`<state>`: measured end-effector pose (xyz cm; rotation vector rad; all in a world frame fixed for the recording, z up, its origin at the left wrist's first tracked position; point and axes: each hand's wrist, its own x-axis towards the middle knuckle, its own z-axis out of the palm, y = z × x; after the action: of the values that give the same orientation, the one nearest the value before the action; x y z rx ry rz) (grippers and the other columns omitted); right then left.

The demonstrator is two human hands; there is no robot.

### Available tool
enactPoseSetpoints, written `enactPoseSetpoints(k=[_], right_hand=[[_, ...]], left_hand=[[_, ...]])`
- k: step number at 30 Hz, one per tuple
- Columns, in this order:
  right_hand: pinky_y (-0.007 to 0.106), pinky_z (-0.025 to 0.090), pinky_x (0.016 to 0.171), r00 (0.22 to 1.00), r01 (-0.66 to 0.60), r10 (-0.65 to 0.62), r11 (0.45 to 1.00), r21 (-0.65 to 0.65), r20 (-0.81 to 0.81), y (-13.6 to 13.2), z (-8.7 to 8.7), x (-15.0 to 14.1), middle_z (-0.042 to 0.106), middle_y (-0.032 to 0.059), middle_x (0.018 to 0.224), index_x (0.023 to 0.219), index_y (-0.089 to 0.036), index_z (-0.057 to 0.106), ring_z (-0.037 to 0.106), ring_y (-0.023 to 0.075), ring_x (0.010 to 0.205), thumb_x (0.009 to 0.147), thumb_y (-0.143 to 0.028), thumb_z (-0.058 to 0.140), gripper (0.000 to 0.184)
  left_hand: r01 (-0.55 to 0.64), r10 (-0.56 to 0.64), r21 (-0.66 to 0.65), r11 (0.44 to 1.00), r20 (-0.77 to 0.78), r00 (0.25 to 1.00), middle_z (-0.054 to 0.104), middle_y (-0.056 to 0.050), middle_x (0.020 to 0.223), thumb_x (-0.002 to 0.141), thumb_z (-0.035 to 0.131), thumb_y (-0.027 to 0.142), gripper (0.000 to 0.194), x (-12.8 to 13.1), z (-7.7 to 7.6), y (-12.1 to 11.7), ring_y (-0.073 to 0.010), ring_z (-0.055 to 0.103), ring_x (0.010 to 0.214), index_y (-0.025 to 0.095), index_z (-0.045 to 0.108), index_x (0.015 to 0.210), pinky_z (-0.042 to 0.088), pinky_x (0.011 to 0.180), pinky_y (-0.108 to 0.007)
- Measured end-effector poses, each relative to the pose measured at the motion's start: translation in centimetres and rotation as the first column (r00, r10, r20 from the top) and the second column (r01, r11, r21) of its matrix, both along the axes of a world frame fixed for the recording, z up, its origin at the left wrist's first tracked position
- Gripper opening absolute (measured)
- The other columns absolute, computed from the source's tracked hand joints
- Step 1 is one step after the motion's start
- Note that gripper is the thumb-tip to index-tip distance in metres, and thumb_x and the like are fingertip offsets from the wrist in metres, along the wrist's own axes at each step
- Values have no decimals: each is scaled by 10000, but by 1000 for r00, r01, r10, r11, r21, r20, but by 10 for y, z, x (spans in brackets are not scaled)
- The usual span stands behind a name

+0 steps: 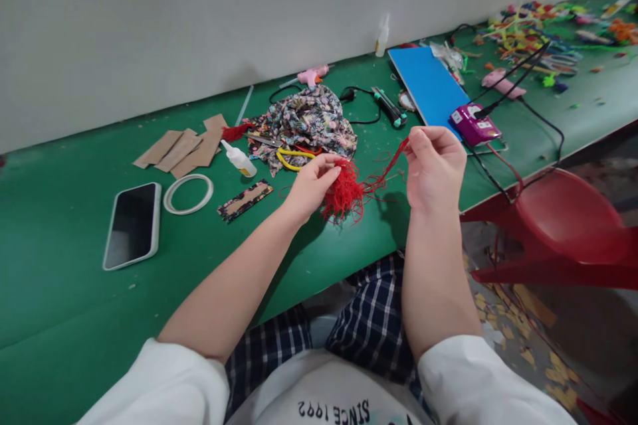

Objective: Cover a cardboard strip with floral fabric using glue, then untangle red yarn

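Note:
My left hand [319, 184] is closed on a tangled bunch of red yarn [345, 194], just above the green table. From that bunch several red strands stretch up to the right, where my right hand [433, 163] pinches them between thumb and fingers. Behind my left hand lie yellow-handled scissors [294, 159], partly on a heap of dark floral fabric [312, 119]. A small red tassel [236, 131] touches the fabric's left side. Left of my left hand, a floral-covered strip [245, 200] with a brown middle lies near a white glue bottle [239, 158].
Cardboard pieces [182, 146], a white ring [188, 194] and a phone [132, 226] lie on the left. Behind are a pink glue gun [313, 75] and a utility knife [389, 107]. A blue board [428, 83], purple power socket [475, 124] with cables and a red stool [568, 219] are right.

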<state>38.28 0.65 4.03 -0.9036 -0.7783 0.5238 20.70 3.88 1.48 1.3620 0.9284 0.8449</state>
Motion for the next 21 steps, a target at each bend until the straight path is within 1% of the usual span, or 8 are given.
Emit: enactPoseSetpoints(k=[2, 4, 6, 8, 11, 15, 18, 21], right_hand=[[183, 488, 564, 1000, -9, 9, 1000, 8, -15, 0, 0, 0, 619, -73, 626, 656, -242, 678, 563, 38, 567, 587, -316, 796, 155], [180, 484, 563, 1000, -13, 14, 1000, 10, -22, -1, 0, 0, 619, -72, 622, 655, -242, 681, 561, 37, 566, 590, -306, 795, 146], [182, 481, 562, 1000, -15, 15, 1000, 8, -23, -1, 1, -1, 621, -71, 623, 653, -240, 683, 558, 36, 564, 592, -303, 793, 141], [186, 480, 563, 1000, -13, 13, 1000, 3, -21, -1, 1, -1, 622, -71, 626, 654, -239, 683, 556, 37, 563, 592, -302, 792, 140], [193, 477, 563, 1000, -5, 5, 1000, -3, -17, -1, 0, 0, 612, -73, 618, 658, -241, 682, 552, 38, 558, 595, -302, 789, 138], [200, 480, 572, 1000, -8, 8, 1000, -13, -11, -1, 0, -1, 607, -71, 621, 661, -235, 674, 555, 41, 566, 598, -302, 787, 145], [206, 486, 577, 1000, -11, 11, 1000, -26, -1, -1, 0, -2, 613, -69, 636, 665, -231, 668, 556, 44, 569, 599, -310, 788, 158], [208, 488, 576, 1000, -12, 12, 999, -30, 1, -1, 0, -4, 620, -68, 650, 669, -231, 665, 556, 45, 569, 593, -321, 792, 173]], left_hand=[[38, -25, -118, 992, 107, 994, 562, 14, 810, 794, 515, 154, 214, -2, 6, 0, -57, 526, 623, 192, 554, 1002, 449, 605, -188], [71, -51, -138, 988, 142, 989, 562, 5, 869, 770, 525, 128, 286, -4, 10, 0, -51, 526, 625, 198, 539, 1047, 454, 600, -184], [83, -80, -114, 990, 26, 996, 572, -13, 907, 761, 509, 106, 360, -7, 11, 3, -49, 521, 593, 196, 525, 1110, 438, 551, -179], [93, -102, -59, 994, -191, 976, 587, -30, 926, 765, 485, 94, 412, -11, 8, 8, -50, 508, 551, 192, 516, 1164, 410, 505, -180], [137, -48, 161, 977, -463, 885, 618, -35, 955, 792, 480, 117, 387, -20, 6, 17, -77, 534, 598, 202, 550, 1163, 453, 589, -224], [237, 179, 472, 849, -679, 712, 660, -56, 1028, 824, 501, 168, 255, -31, 10, 25, -185, 587, 931, 189, 641, 1037, 441, 886, -345], [310, 268, 531, 789, -751, 604, 657, -71, 1067, 838, 517, 206, 225, -34, 13, 27, -217, 558, 1025, 187, 657, 1012, 406, 942, -375], [425, 215, 477, 769, -820, 531, 665, -62, 980, 840, 543, 260, 179, -36, 14, 27, -219, 564, 983, 195, 678, 939, 412, 911, -365]])
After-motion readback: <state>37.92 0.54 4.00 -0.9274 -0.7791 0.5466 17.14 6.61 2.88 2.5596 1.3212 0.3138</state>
